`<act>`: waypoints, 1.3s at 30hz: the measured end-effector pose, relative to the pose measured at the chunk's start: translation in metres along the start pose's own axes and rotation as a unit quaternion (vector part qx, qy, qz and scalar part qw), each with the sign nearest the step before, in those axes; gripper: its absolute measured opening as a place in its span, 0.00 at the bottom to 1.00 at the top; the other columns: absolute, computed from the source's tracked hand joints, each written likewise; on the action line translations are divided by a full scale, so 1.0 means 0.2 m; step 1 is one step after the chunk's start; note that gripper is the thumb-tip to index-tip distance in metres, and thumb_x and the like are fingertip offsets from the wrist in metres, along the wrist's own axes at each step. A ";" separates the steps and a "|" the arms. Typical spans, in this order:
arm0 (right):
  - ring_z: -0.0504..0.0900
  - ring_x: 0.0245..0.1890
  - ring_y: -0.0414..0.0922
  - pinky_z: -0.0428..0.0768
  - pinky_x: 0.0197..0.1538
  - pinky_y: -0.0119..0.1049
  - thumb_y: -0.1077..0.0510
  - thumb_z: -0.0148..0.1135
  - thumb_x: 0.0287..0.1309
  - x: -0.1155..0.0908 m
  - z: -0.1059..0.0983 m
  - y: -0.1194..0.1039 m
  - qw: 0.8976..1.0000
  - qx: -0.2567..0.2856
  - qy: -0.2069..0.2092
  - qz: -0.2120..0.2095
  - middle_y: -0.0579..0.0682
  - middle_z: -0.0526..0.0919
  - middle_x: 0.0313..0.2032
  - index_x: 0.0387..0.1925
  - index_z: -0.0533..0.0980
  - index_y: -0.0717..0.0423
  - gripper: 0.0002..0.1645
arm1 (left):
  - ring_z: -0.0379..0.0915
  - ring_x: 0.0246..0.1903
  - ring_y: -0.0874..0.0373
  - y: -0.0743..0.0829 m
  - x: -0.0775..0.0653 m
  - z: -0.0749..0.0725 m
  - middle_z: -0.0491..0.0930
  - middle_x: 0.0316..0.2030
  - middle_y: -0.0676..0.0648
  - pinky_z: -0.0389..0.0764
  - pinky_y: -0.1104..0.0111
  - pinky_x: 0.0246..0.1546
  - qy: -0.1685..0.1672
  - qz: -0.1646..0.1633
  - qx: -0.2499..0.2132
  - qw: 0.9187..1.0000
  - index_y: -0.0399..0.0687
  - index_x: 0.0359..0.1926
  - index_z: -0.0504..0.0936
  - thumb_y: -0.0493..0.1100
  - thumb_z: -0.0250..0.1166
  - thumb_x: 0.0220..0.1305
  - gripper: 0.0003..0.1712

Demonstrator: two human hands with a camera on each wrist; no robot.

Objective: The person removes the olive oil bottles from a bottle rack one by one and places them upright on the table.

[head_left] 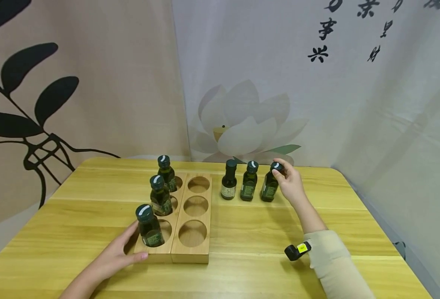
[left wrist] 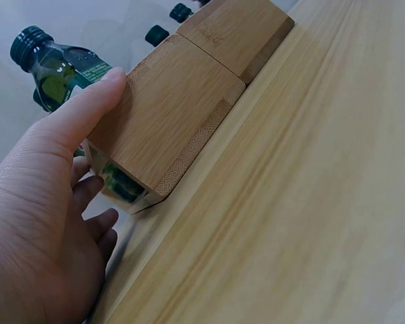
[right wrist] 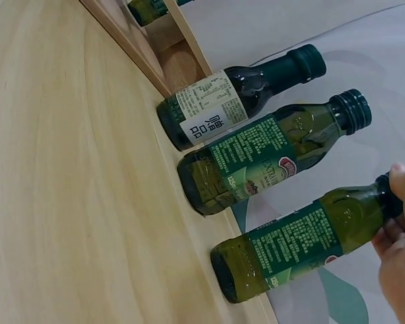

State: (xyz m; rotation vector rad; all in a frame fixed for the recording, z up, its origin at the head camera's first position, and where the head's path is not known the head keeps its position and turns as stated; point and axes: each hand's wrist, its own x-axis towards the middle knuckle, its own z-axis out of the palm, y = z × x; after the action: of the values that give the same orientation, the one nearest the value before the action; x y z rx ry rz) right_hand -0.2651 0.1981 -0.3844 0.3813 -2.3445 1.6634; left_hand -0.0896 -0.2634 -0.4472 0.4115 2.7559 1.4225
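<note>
My right hand (head_left: 290,181) pinches the dark cap of a green glass olive oil bottle (head_left: 269,187), the rightmost of three bottles in a row. Beside it stand a similar olive oil bottle (head_left: 248,185) and a darker, long-necked bottle (head_left: 229,182) with a pale label. At the left, my left hand (head_left: 116,252) grips the front left corner of a wooden bottle rack (head_left: 190,258), its thumb (left wrist: 98,101) on the front edge. Three olive oil bottles, the nearest one (head_left: 150,228) among them, stand in the rack's left column; its right column has three bare round holes.
The yellow wood-grain table (head_left: 249,265) reaches back to a printed cloth backdrop (head_left: 253,54) with leaves, a lotus and lettering. A black wrist camera (head_left: 297,251) with a yellow sticker sits at the right sleeve (head_left: 332,257).
</note>
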 end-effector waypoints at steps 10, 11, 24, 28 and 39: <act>0.63 0.65 0.60 0.61 0.66 0.49 0.67 0.56 0.66 -0.07 -0.02 -0.14 1.000 -0.010 0.000 -0.020 0.67 0.64 0.64 0.70 0.54 0.68 0.35 | 0.43 0.64 0.22 0.01 0.00 0.00 0.47 0.67 0.21 0.50 0.32 0.58 -0.002 -0.007 0.000 1.000 0.25 0.71 0.47 0.44 0.71 0.54 0.55; 0.62 0.65 0.60 0.60 0.67 0.50 0.67 0.56 0.65 -0.08 -0.02 -0.16 1.000 -0.013 0.008 -0.024 0.67 0.64 0.65 0.70 0.54 0.69 0.36 | 0.43 0.64 0.22 0.01 0.00 0.00 0.47 0.67 0.21 0.50 0.32 0.58 -0.003 -0.007 0.000 1.000 0.25 0.71 0.47 0.44 0.71 0.54 0.55; 0.68 0.60 0.55 0.63 0.62 0.52 0.69 0.60 0.61 -0.14 0.06 -0.40 0.991 0.018 0.073 -0.114 0.66 0.72 0.59 0.64 0.64 0.69 0.30 | 0.44 0.63 0.22 0.00 0.00 0.00 0.47 0.67 0.22 0.51 0.31 0.57 0.003 -0.004 0.004 1.000 0.27 0.71 0.47 0.44 0.72 0.53 0.56; 0.68 0.59 0.56 0.64 0.60 0.54 0.71 0.60 0.60 -0.17 0.13 -0.47 0.988 0.044 0.057 -0.133 0.68 0.72 0.57 0.63 0.65 0.71 0.30 | 0.43 0.64 0.22 0.00 0.00 0.00 0.46 0.67 0.22 0.50 0.32 0.57 0.003 -0.001 -0.006 1.000 0.29 0.72 0.47 0.43 0.72 0.53 0.56; 0.71 0.57 0.50 0.69 0.57 0.42 0.69 0.65 0.56 -0.19 0.36 -0.47 0.976 0.097 -0.006 -0.193 0.61 0.75 0.55 0.61 0.69 0.65 0.30 | 0.43 0.63 0.22 0.00 0.00 0.00 0.46 0.67 0.21 0.50 0.31 0.57 0.003 -0.009 -0.004 1.000 0.27 0.71 0.47 0.43 0.73 0.53 0.56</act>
State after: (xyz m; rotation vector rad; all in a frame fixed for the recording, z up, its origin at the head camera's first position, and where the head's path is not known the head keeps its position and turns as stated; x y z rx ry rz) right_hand -0.2007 0.1036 -0.3377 0.8269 -1.9585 1.6947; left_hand -0.0891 -0.2634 -0.4481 0.3819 2.7504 1.4314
